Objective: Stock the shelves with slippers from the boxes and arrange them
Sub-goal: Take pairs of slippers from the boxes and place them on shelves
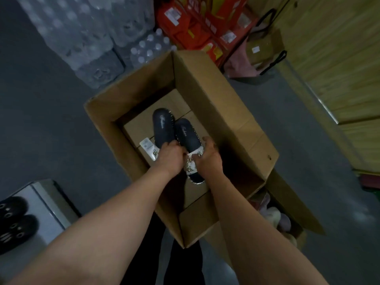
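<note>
A pair of dark navy slippers with white jewelled straps is held over an open cardboard box (216, 95) on the floor. My left hand (169, 156) grips the left slipper (162, 128) at its strap end. My right hand (208, 155) grips the right slipper (186, 133) the same way, thumb on the white strap. A white tag (146, 145) hangs beside the left slipper. Smaller brown shoe boxes (139, 128) lie packed inside the big box beneath the slippers.
Black slippers (14, 221) sit on a metal shelf (45, 198) at lower left. Shrink-wrapped water bottle packs (86, 38) and red cartons (197, 21) stand behind the box. A second open box with pale slippers (275, 214) is at right, and wooden panelling (339, 58) runs along the far right.
</note>
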{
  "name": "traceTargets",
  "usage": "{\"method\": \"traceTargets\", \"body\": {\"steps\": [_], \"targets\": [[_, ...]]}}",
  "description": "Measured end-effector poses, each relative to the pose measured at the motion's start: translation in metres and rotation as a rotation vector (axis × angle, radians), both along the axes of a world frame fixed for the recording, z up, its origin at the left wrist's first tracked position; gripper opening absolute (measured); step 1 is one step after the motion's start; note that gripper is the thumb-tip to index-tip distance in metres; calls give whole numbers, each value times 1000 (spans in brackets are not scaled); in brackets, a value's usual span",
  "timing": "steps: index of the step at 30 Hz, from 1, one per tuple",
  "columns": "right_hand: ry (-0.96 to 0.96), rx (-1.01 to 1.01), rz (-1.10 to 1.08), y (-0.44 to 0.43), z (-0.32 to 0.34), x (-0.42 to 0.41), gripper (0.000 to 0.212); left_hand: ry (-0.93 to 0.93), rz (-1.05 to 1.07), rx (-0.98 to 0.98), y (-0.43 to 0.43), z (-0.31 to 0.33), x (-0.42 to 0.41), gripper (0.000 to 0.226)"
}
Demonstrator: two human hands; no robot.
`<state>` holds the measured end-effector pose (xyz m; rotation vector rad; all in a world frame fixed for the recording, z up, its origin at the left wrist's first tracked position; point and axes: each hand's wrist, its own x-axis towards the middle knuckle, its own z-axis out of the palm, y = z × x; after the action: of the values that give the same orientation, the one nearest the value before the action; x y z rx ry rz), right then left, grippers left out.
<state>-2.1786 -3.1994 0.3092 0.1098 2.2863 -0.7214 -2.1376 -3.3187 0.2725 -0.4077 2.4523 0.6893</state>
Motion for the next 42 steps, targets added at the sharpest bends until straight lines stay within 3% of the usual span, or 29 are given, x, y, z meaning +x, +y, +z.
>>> {"method": "traceTargets", "body": {"steps": [3, 7, 9, 13, 18, 22, 25, 27, 30, 32, 35, 37, 42], "targets": [[-181, -7, 72, 7, -30, 14, 58, 25, 79, 105, -11, -23, 22, 29], [-252, 51, -10, 14, -56, 21, 62, 183, 396, 97, -18, -26, 41, 78], [-325, 62, -93, 16, -70, 23, 72, 102, 561, 88, -24, -33, 41, 88], [-433, 47, -171, 10, -94, 31, 97, -225, 934, 390, -35, -53, 27, 105], [-442, -34, -309, 14, -118, 32, 94, -299, 993, 332, -48, -67, 30, 117], [-441, -125, -441, 29, -121, 25, 99, -352, 937, 460, -46, -72, 41, 100], [-436, -151, -493, 32, -99, 19, 83, -324, 935, 486, -40, -53, 37, 88], [-448, -164, -546, 31, -84, 19, 101, -268, 930, 532, -38, -38, 31, 82], [-474, -279, -593, 30, -60, 19, 114, -206, 929, 535, -42, -9, 21, 52], [-551, -372, -604, 29, -41, 18, 102, -207, 1005, 542, -48, 11, 19, 33], [-600, -504, -679, 30, -8, 18, 59, -229, 1229, 687, -53, 38, 21, 47], [-641, -577, -730, 32, 15, 18, 51, -209, 1365, 814, -55, 58, 29, 53], [-654, -792, -724, 45, 79, 24, 50, -49, 1442, 1033, -46, 116, 63, 59]]}}
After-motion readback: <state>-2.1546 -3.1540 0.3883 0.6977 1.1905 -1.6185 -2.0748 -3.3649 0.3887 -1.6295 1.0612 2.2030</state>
